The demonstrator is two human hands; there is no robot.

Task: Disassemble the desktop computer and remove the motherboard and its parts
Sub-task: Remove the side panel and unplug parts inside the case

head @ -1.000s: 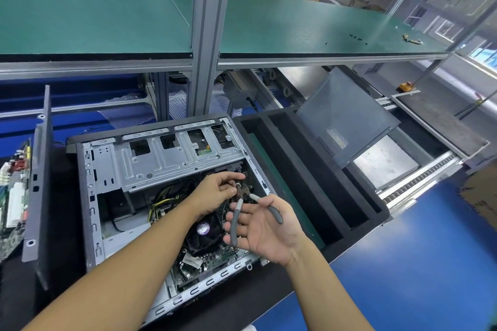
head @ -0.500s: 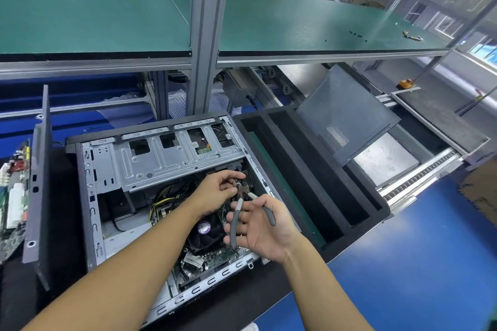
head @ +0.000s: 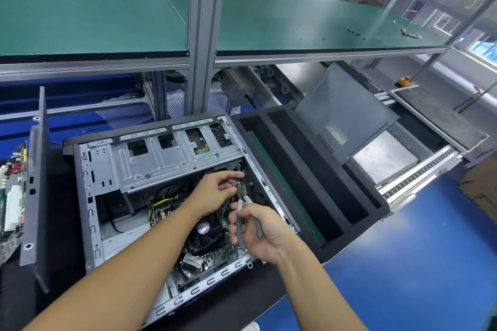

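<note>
An open desktop computer case lies on its side in front of me, with a silver drive cage across its far half. Below the cage sit the motherboard and a black CPU fan with a purple label. My right hand grips grey-handled pliers, jaws pointing into the case near its right wall. My left hand is inside the case and pinches something small at the plier jaws; what it is I cannot make out. Yellow and black cables run left of my left wrist.
A black foam tray with long slots lies right of the case, and a grey metal side panel leans at its far end. A dark panel stands upright at the left beside a circuit board. A green shelf hangs overhead.
My right hand has closed its fingers round the plier handles, which were spread on an open palm, and moved the jaws up toward my left fingers. The left hand has stayed in place.
</note>
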